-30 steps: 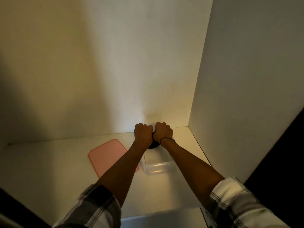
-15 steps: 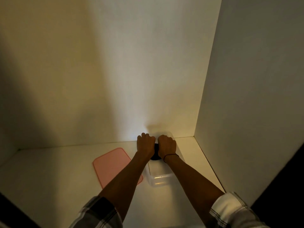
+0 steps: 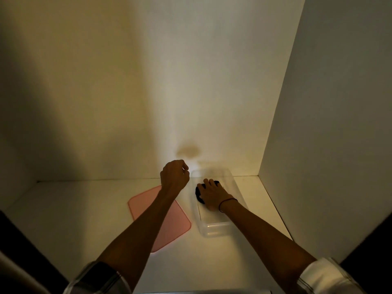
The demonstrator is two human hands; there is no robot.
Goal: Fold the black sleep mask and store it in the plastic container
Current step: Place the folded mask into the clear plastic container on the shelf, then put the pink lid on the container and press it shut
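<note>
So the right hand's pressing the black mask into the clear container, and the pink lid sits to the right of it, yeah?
Not quite. In the head view the pink lid lies left of the clear container, not right. The right hand does press the black mask into it.

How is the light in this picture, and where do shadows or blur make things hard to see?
Head view: dim, with one warm bright patch on the back wall; the black sleep mask under the right hand lacks detail; frame corners are dark and the sleeves blurred.

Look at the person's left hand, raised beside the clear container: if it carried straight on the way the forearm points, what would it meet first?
Probably the back wall. The left hand points away from the person, left of the plastic container, with nothing visible between it and the wall; depth is hard to judge.
</note>
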